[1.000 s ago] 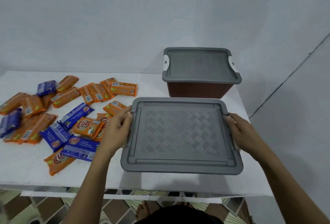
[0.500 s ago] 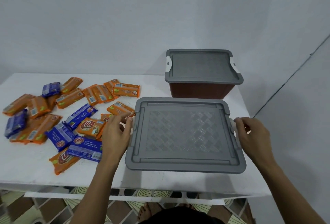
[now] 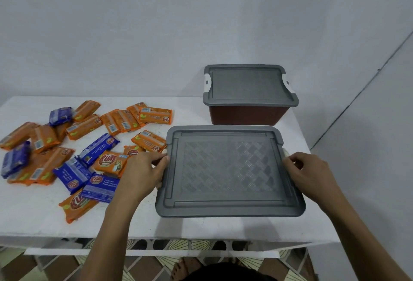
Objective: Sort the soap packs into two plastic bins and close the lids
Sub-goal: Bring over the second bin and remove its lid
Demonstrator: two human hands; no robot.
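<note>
Near bin [image 3: 230,210] sitting lidded at counter [image 3: 33,215] centre. Left hand [image 3: 143,174] at 9 o'clock, right hand [image 3: 309,174] at 3 o'clock, fingers curling on grey lid [image 3: 225,168] edges. Second lidded bin [image 3: 248,115] at 12 o'clock. Orange and blue soap packs [image 3: 73,144] lying scattered at 9 o'clock.

1. We read "KUAT" on the orange soap pack [image 3: 111,161] at centre left.
2. Same logo on the blue pack [image 3: 100,185] below it; small print unreadable.
3. Barcodes on other packs, digits illegible.
</note>
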